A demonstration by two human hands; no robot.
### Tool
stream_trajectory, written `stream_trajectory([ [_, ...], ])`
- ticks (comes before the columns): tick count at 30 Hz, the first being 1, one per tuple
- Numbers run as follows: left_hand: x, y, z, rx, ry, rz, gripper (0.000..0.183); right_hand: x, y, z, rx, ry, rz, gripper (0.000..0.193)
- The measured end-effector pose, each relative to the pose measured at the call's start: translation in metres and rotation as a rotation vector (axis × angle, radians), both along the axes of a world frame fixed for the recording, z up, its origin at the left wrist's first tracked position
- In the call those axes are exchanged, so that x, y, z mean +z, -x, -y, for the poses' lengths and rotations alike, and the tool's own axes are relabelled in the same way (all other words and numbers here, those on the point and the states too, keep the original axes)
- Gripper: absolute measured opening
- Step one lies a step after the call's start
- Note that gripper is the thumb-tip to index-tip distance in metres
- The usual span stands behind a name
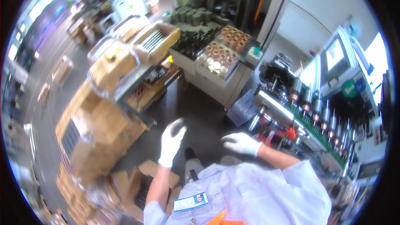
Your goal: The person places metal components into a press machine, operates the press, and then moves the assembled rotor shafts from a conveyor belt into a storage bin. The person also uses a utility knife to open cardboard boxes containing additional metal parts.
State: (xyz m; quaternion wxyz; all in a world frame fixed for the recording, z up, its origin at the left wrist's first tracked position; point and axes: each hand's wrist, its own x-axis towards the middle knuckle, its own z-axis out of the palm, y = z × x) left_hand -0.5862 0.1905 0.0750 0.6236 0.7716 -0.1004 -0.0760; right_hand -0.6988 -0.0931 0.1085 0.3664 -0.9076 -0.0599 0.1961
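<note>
My left hand (171,142), in a white glove, is held out over the dark floor with thumb and fingers apart and nothing in it. Across from it my right hand (243,143), also gloved in white, points inward with its fingers loosely stretched and holds nothing I can see. Closest to the right hand are a translucent bluish plastic bin (243,109) and a bench with a row of metal rotors with copper ends (307,99). An open cardboard box (134,185) lies low beside my left forearm.
Ahead, a grey cabinet (214,88) bears trays of copper-coloured rings (218,57) and dark parts (192,43). A cart (132,93) with cardboard boxes stands at the left, near stacked cartons (104,141). A machine screen (334,54) rises at the right.
</note>
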Motion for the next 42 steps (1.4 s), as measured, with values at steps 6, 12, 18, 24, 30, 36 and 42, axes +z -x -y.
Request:
stream_trajectory([
  [6,0.025,-0.242,0.138,-0.383,-0.369,0.604,0.033,0.018,-0.011,0.016,-0.621,-0.221,-0.024,0.039],
  [12,0.005,-0.385,0.235,-0.66,-0.75,0.893,0.028,-0.005,-0.053,0.027,-0.946,-0.394,-0.022,0.036],
  [18,0.002,-0.434,0.266,-1.016,-0.646,1.082,0.024,-0.006,-0.171,0.077,-1.031,-0.697,0.079,0.034],
  [24,0.022,-0.458,0.261,-1.035,-0.384,0.921,0.023,0.036,-0.37,0.157,-0.84,-0.525,0.409,0.041],
  [30,0.057,-0.511,0.241,-0.873,0.052,-0.363,0.02,0.017,-0.586,0.267,-1.029,-0.27,0.707,0.094],
  [36,0.052,-0.588,0.217,-0.68,0.143,-0.399,0.022,0.012,-0.686,0.291,-1.296,-0.198,0.724,0.069],
  [42,0.041,-0.651,0.275,-0.691,-0.004,0.156,0.016,0.054,-0.693,0.282,-1.355,-0.489,0.614,0.057],
])
